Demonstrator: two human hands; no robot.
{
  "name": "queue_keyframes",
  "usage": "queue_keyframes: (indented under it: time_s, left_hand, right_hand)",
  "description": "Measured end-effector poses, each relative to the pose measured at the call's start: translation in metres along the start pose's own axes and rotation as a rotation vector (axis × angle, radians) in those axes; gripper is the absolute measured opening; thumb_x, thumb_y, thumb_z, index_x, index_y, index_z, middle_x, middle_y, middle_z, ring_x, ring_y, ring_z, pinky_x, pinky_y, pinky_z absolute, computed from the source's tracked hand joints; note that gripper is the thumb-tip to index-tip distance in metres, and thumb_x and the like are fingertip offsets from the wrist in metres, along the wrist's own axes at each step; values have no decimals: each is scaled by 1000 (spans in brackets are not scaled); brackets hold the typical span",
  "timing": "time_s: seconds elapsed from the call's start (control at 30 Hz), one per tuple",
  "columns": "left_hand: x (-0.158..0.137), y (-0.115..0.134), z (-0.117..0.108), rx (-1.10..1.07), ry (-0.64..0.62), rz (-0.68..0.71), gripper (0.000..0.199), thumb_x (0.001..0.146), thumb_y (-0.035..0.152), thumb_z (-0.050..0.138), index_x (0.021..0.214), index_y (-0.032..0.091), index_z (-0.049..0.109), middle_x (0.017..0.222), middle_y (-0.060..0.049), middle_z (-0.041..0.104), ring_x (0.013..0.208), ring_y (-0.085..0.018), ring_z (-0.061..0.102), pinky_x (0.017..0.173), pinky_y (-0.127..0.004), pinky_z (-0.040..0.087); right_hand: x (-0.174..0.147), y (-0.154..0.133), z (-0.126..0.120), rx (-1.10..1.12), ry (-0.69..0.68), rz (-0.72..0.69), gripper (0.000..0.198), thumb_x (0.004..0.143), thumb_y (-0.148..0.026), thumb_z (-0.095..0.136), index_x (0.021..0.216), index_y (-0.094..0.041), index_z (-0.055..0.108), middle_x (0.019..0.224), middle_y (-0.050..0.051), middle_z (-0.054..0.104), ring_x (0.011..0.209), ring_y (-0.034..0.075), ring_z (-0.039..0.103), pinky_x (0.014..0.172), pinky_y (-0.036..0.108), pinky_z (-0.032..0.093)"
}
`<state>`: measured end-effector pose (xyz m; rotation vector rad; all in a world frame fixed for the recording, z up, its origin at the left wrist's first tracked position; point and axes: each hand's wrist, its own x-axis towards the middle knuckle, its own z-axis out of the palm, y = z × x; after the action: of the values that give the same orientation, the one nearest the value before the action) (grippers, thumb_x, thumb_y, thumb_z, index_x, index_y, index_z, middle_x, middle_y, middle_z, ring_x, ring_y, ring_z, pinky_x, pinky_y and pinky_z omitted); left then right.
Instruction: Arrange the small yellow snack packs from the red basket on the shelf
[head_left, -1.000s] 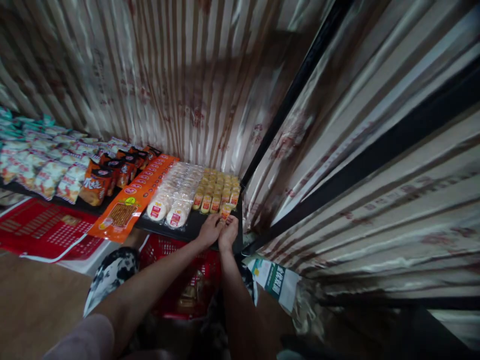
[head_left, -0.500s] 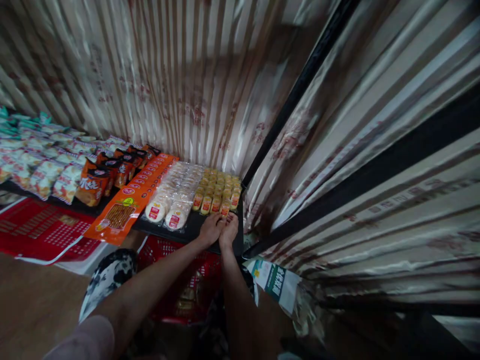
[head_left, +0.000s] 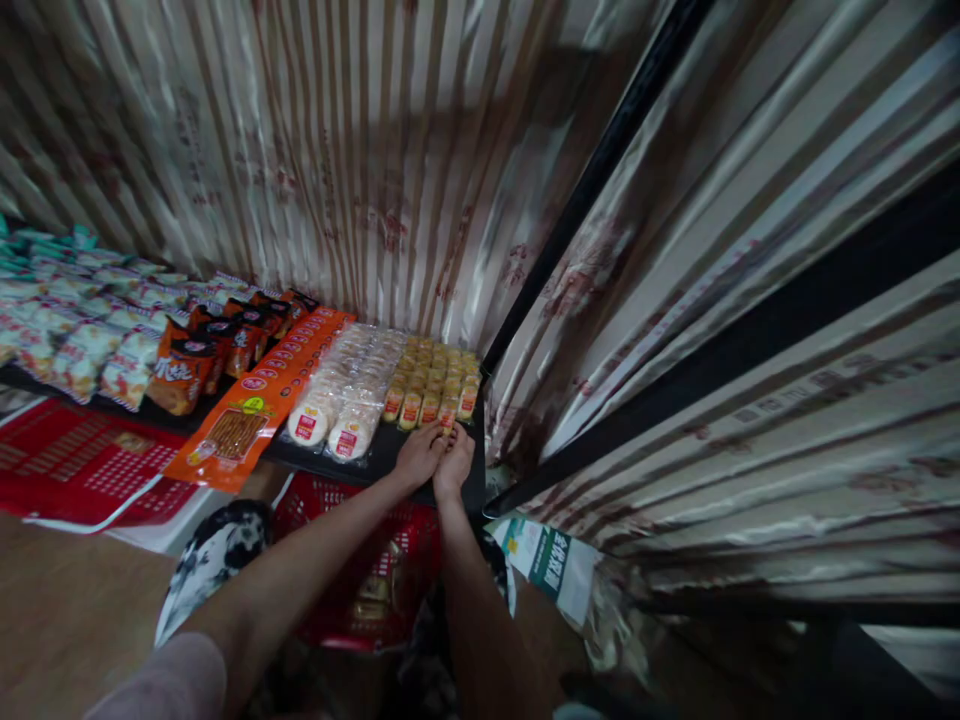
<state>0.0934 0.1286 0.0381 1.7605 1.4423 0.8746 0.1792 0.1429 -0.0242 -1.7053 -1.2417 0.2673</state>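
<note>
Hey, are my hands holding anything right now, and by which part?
Your left hand and right hand meet at the near end of a small yellow packet; whether they grip it or only touch it can't be told.

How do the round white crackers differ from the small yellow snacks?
The white crackers are pale and round, while the yellow snacks are golden and oblong. Each white cracker looks wider than a yellow snack. Both are lined up in rows on the black shelf, with reddish labels facing front.

looks like shop: packaged snacks (head_left: 411, 408) rowed on black shelf (head_left: 386, 447)
</note>
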Motion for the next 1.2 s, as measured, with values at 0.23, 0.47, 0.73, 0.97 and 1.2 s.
queue_keyframes:
  time_s: [0.23,0.47,0.73,0.97,1.2]
  left_hand:
    - [-5,6,3,44,22,68,34,86,16,40,112,16,63,126,-7,59,120,-18,50,107,-34,36]
    - [-3,0,7,34,1,26,36,88,18,38,116,14,61,127,-9,58,120,-19,50,107,-35,35]
    - [-1,-2,9,43,-15,40,38,87,16,36,115,11,62,127,-11,58,121,-19,50,108,-34,35]
    - [-4,0,7,51,-12,34,39,88,16,35,116,12,61,129,-10,57,123,-19,48,109,-35,34]
    - [-12,1,2,55,5,49,34,89,21,36,106,17,65,118,-7,64,112,-19,56,102,-33,40]
  right_hand:
    - [0,0,-4,-8,-98,87,47,76,-18,39,119,-17,56,104,9,56,87,17,58,77,27,45]
    - [-2,2,-1,27,-80,63,48,75,-17,37,119,-18,55,106,9,56,85,16,57,78,27,45]
    - [-2,1,-2,-18,-93,72,45,76,-17,37,118,-17,56,108,9,56,89,17,57,81,28,44]
    - [-2,4,0,-3,-57,46,47,75,-15,36,116,-17,59,107,10,54,92,18,54,85,29,42]
    - [-1,5,0,45,-34,26,46,73,-14,37,113,-15,59,106,12,54,85,17,55,82,30,44]
